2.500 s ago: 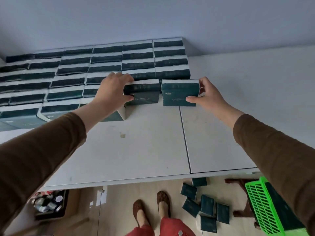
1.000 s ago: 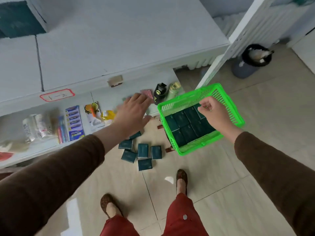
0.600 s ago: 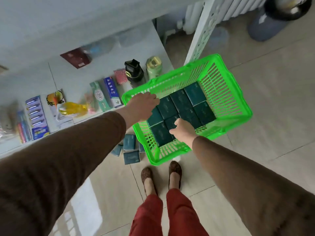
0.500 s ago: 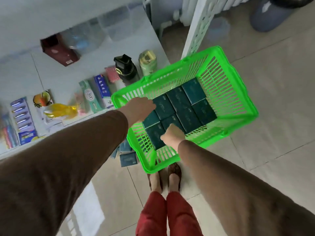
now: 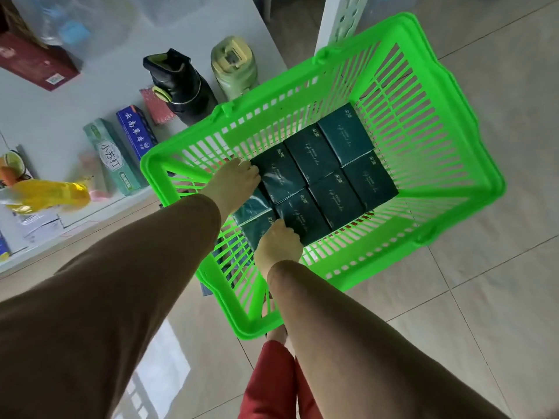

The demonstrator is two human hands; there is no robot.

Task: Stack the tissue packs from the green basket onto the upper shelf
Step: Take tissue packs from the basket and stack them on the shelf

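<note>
Below me the floor [image 5: 472, 313] is laid in large beige tiles with thin dark grout lines, and a pale patch of window light [image 5: 157, 373] gleams on the tiles at my lower left. To my left runs a low white shelf [image 5: 90, 95] holding a black bottle [image 5: 178, 86], a pale green bottle [image 5: 234, 65], two toothpaste boxes [image 5: 124, 146] and a dark red box [image 5: 36, 62]. A white perforated upright [image 5: 338, 22] stands at the shelf's far end.
</note>
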